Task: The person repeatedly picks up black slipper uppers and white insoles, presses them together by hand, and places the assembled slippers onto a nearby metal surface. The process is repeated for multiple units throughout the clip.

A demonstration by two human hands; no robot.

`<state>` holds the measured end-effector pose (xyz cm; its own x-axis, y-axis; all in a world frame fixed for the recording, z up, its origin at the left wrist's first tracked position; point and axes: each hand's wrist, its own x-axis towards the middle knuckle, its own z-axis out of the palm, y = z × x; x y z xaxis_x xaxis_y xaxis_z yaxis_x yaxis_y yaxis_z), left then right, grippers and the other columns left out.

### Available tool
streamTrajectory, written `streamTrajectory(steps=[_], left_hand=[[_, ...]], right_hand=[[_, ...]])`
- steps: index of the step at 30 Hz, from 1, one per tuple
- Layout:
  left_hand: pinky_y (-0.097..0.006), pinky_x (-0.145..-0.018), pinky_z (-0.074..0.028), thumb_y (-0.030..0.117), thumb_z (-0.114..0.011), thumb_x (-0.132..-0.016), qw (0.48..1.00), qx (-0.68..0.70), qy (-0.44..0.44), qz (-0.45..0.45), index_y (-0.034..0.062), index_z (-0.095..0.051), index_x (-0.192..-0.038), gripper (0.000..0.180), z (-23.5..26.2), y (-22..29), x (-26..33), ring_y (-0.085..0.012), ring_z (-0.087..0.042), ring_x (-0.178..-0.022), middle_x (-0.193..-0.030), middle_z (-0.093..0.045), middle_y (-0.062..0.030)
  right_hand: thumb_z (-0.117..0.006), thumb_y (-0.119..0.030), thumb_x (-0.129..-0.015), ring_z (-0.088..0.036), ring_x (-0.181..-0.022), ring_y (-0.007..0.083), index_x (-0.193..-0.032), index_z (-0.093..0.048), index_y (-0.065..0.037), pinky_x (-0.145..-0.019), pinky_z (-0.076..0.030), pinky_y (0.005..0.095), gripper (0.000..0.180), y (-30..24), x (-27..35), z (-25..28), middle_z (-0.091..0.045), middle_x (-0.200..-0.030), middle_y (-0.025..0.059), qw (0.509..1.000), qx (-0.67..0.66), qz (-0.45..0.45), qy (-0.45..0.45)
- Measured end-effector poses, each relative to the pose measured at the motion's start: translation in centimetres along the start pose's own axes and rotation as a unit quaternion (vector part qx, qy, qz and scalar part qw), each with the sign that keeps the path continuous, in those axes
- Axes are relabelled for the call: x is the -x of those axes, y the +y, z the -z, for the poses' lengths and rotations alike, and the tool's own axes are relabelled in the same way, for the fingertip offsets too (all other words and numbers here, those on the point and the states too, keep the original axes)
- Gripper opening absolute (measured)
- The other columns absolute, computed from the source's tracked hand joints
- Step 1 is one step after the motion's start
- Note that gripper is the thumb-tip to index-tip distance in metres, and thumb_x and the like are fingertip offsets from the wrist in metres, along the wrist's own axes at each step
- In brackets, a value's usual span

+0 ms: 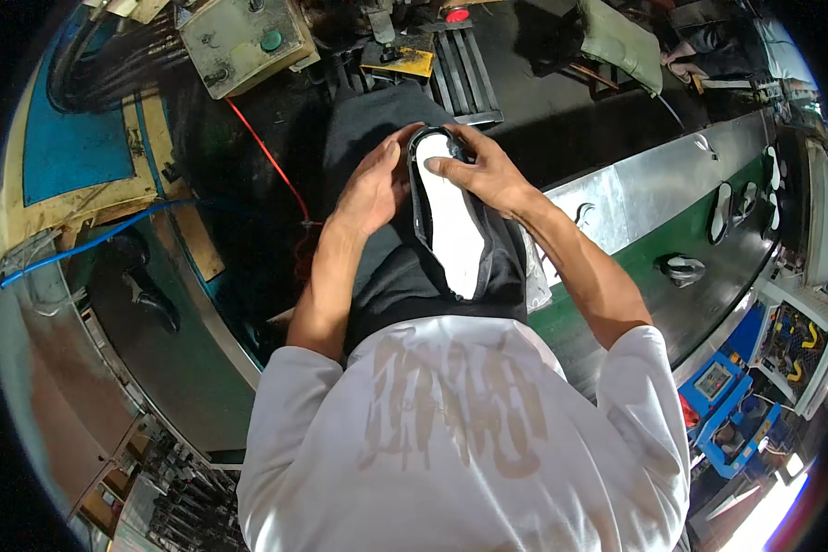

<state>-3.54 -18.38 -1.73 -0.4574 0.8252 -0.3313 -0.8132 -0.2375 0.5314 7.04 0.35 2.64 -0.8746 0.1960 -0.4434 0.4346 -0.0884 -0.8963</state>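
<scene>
A dark shoe upper [453, 230] with a white sole face turned up rests over my lap, its one end pointing away from me and the other close to my shirt. My right hand [489, 173] grips the far end from the right, its thumb pressed on the white face. On the opposite side my left hand [373, 191] is curled against the dark rim near the same end; some of its fingertips are hidden behind the shoe upper.
On the right runs a green conveyor belt [607, 317] with a metal side rail [607, 207] and several shoes [683, 270]. A grey control box [246, 46] stands ahead to the left, an orange-red cable [271, 152] hanging from it. A blue hose [92, 241] crosses the left side above a black shoe [154, 299].
</scene>
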Motion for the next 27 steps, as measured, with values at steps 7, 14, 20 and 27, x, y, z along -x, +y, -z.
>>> streamTrajectory(steps=[7,14,20,27], left_hand=[[-0.034,-0.107,-0.051,0.017,-0.068,-0.104,0.993,-0.083,0.073,-0.048,0.0046,-0.057,-0.145,0.043,-0.8,-2.5,0.0,-0.0168,-0.061,-0.121,-0.128,-0.064,-0.0068],[-0.033,-0.105,-0.048,0.016,-0.069,-0.1,0.973,-0.189,0.065,-0.113,0.0028,-0.06,-0.138,0.042,-1.5,-2.7,-0.5,-0.0145,-0.06,-0.116,-0.122,-0.064,-0.0067],[-0.035,-0.107,-0.048,0.013,-0.068,-0.099,0.948,-0.274,0.051,-0.155,0.0008,-0.058,-0.143,0.046,-2.0,-1.7,0.6,-0.0164,-0.061,-0.118,-0.127,-0.065,-0.0081],[-0.042,-0.128,-0.031,0.022,-0.09,-0.082,0.926,-0.283,-0.094,-0.23,-0.0063,-0.037,-0.161,0.099,-8.0,6.2,7.1,-0.0284,-0.043,-0.154,-0.164,-0.046,-0.0221]], right_hand=[[-0.082,-0.029,-0.095,-0.068,-0.106,0.0221,-0.152,-0.05,0.007,-0.092,-0.056,0.0334,0.075,0.5,0.1,-0.5,-0.071,-0.124,0.0194,1.0,0.014,0.012,0.015],[-0.076,-0.032,-0.1,-0.062,-0.125,0.0214,-0.161,-0.045,-0.001,-0.109,-0.048,0.0343,0.076,-0.2,1.6,3.3,-0.065,-0.139,0.0161,0.965,-0.217,-0.122,-0.079],[-0.079,-0.031,-0.099,-0.053,-0.139,0.0236,-0.164,-0.036,0.002,-0.119,-0.042,0.038,0.086,2.6,5.2,1.1,-0.054,-0.153,0.0176,0.999,-0.028,0.027,0.014],[-0.088,-0.02,-0.087,-0.054,-0.14,0.0491,-0.167,-0.018,0.001,-0.118,-0.045,0.0492,0.108,-1.5,11.9,-3.9,-0.05,-0.153,0.0368,0.972,0.198,0.111,0.052]])
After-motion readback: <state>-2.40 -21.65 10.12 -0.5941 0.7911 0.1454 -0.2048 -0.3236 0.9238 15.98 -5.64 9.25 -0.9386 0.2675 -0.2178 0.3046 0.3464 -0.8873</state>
